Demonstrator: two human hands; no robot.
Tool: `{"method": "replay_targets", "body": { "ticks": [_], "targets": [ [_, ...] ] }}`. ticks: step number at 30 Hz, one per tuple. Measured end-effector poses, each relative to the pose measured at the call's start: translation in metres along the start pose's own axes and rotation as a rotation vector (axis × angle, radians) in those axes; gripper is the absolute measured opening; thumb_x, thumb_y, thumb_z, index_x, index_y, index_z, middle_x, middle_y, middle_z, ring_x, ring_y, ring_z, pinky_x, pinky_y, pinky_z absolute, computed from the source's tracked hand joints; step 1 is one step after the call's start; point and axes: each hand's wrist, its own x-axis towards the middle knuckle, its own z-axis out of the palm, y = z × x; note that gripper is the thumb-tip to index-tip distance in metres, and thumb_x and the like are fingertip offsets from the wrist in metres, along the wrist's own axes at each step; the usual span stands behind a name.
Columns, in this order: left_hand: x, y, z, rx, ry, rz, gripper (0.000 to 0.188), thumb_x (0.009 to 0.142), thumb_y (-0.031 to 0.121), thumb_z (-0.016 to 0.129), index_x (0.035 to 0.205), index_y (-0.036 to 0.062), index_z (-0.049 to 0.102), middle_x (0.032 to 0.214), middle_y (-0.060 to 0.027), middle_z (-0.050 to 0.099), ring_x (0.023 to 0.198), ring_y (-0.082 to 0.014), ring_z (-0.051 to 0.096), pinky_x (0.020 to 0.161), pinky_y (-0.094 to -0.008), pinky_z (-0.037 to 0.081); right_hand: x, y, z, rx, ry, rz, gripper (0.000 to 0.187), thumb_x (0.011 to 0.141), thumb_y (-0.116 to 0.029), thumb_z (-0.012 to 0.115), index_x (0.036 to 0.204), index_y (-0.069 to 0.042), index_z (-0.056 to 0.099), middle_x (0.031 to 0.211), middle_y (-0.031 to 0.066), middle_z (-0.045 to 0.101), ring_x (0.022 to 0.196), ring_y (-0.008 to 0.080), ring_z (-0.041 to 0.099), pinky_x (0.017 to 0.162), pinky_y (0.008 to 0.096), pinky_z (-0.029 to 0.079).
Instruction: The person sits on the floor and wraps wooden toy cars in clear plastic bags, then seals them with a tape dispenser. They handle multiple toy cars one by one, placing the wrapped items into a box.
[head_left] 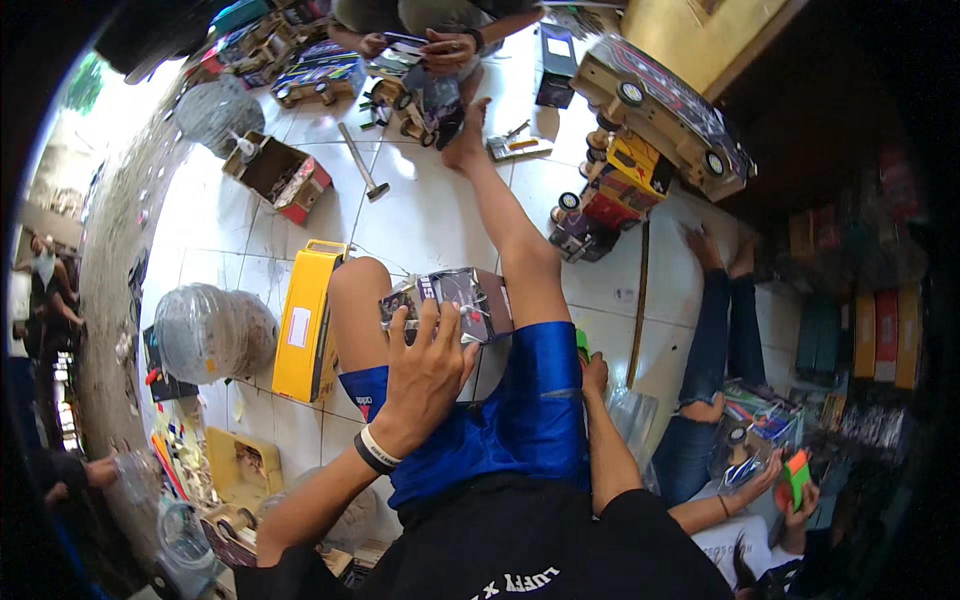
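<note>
Between my legs is a small box (470,290) with a glossy, dark printed covering and a brown side. My left hand (425,355) lies over its near part, fingers stretched out and spread on the printed face. Beside my right thigh, my right hand (595,376) has its fingers closed around a bright green thing (582,346). Only part of that thing shows past my leg, so its kind is unclear. A yellow toy truck body (310,322) stands by my left knee.
A hammer (362,160) and an open wooden box (277,180) lie ahead on the tiles. Toy trucks (620,180) stand at the far right. Plastic-wrapped rolls (215,333) are on the left. One co-worker (440,60) sits opposite; another (765,490) sits at my right.
</note>
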Motion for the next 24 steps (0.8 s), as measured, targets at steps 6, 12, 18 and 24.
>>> {"method": "replay_targets", "body": {
  "ticks": [6,12,18,24],
  "targets": [
    [-0.002,-0.002,0.001,0.098,-0.031,0.082,0.060,0.099,0.042,0.068,0.128,-0.0111,0.067,0.135,-0.0163,0.062,0.137,-0.0321,0.052,0.120,-0.0503,0.034,0.038,-0.034,-0.070,0.083,0.255,0.008,0.032,0.087,-0.019,0.076,0.110,-0.001,0.063,0.109,0.0235,0.074,0.096,0.0411,0.073,0.085,0.0486,0.057],
    [0.003,0.000,-0.001,-0.040,-0.035,-0.018,0.070,0.097,0.051,0.069,0.129,-0.0119,0.065,0.150,-0.0219,0.051,0.145,-0.0405,0.043,0.118,-0.0546,0.037,0.022,-0.149,-0.246,0.905,0.099,-0.191,0.029,0.086,-0.006,0.070,0.114,0.001,0.071,0.097,0.0080,0.073,0.088,0.0175,0.068,0.078,0.0327,0.054],
    [0.000,0.000,0.000,-0.073,0.010,-0.112,0.068,0.093,0.054,0.074,0.135,0.0005,0.068,0.156,-0.0255,0.044,0.150,-0.0512,0.036,0.113,-0.0654,0.041,-0.025,-0.348,-0.322,0.769,-0.185,-0.667,0.040,0.086,-0.011,0.071,0.124,0.000,0.076,0.104,0.0120,0.079,0.092,0.0161,0.073,0.083,0.0310,0.058],
    [-0.002,-0.002,0.005,-0.120,0.046,-0.154,0.062,0.091,0.054,0.076,0.135,0.0109,0.071,0.158,-0.0275,0.042,0.147,-0.0568,0.037,0.107,-0.0719,0.044,-0.011,-0.490,-0.295,-0.181,-0.366,-0.847,0.044,0.070,-0.030,0.070,0.105,-0.004,0.081,0.101,0.0230,0.078,0.091,0.0401,0.076,0.084,0.0454,0.061]
  ]
}}
